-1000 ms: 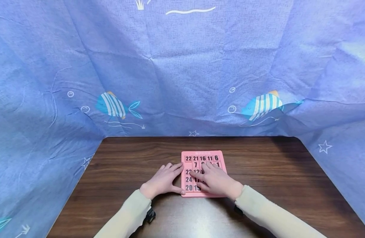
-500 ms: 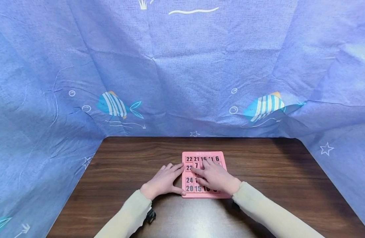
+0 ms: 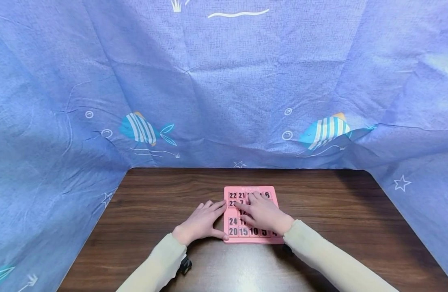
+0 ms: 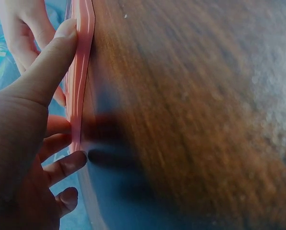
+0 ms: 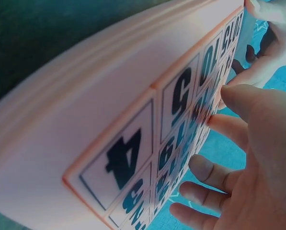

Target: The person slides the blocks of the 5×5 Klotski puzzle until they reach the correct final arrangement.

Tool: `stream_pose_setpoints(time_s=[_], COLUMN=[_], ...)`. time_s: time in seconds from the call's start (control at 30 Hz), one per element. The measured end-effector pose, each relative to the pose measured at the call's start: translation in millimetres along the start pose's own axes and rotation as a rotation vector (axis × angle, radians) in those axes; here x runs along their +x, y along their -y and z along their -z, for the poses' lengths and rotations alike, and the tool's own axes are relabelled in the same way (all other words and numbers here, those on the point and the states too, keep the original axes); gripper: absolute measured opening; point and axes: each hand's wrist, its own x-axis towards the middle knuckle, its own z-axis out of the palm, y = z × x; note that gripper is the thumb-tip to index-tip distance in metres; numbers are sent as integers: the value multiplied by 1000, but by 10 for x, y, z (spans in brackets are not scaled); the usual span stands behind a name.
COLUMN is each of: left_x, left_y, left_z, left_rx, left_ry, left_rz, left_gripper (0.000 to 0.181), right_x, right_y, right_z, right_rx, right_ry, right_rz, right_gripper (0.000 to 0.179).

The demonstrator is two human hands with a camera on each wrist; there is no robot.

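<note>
A pink sliding number puzzle (image 3: 253, 240) lies flat on the table, its tiles printed with black numbers. My left hand (image 3: 199, 223) touches the puzzle's left side, fingers toward the upper part and thumb (image 4: 66, 29) at the lower left corner. Over the tiles extends my right hand (image 3: 266, 213), its index fingertip on tile 23 (image 3: 231, 203) in the left column's second row. Below that tile is a vacant slot in the third row. Tiles in the middle and right are partly hidden under the right hand; tile 4 (image 5: 123, 158) shows large in the right wrist view.
The dark wooden table (image 3: 165, 186) extends around the puzzle on all sides. Behind it and at both sides hangs a blue cloth (image 3: 231, 89) with fish prints. A black wrist device (image 3: 185, 264) sits beneath the left sleeve.
Tile 23 has slid up from the third row to the second, leaving the vacant slot below it. My right index finger moved up with it. The left hand has stayed in place.
</note>
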Motion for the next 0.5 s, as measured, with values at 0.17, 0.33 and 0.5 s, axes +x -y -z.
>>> stream_pose_setpoints(time_s=[0.17,0.33,0.5], left_x=[3,-3,-15], left_y=[-2,0,-7], left_z=[-3,-7,-4], left_rx=[-8,1,11], left_ry=[2,-11,-23], left_rz=[2,0,-8], left_gripper=[102,102,101], right_x=[-62,-161,-288], right_y=[36,100,179], right_z=[34,56,71], right_rx=[-11,-27,-18], right_ry=[-7,-60,-86], right_rz=[23,100,208], right_gripper=[44,40,41])
